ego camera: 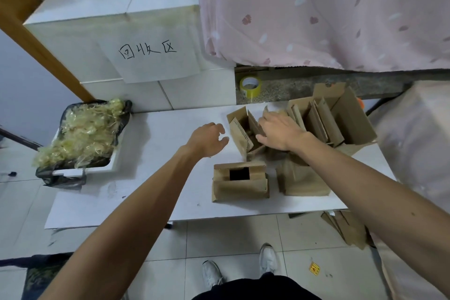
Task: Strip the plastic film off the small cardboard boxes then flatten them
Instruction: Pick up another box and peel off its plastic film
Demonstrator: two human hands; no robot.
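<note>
A small open cardboard box (239, 134) with raised flaps stands at the back of the white table (158, 153). My right hand (280, 133) rests on its right side, fingers spread over a flap. My left hand (209, 139) hovers just left of that box with loosely curled fingers, holding nothing. Nearer to me lies a second small cardboard box (239, 181) with a dark square opening on top. Flattened cardboard pieces (304, 180) are piled to its right, partly under my right forearm.
A large open carton (345, 117) holding upright flattened cardboard stands at the back right. A bin lined with a black bag (80, 136), full of crumpled yellowish film, sits at the left. A tape roll (250, 85) lies on the ledge behind. More cardboard (345, 229) lies on the floor.
</note>
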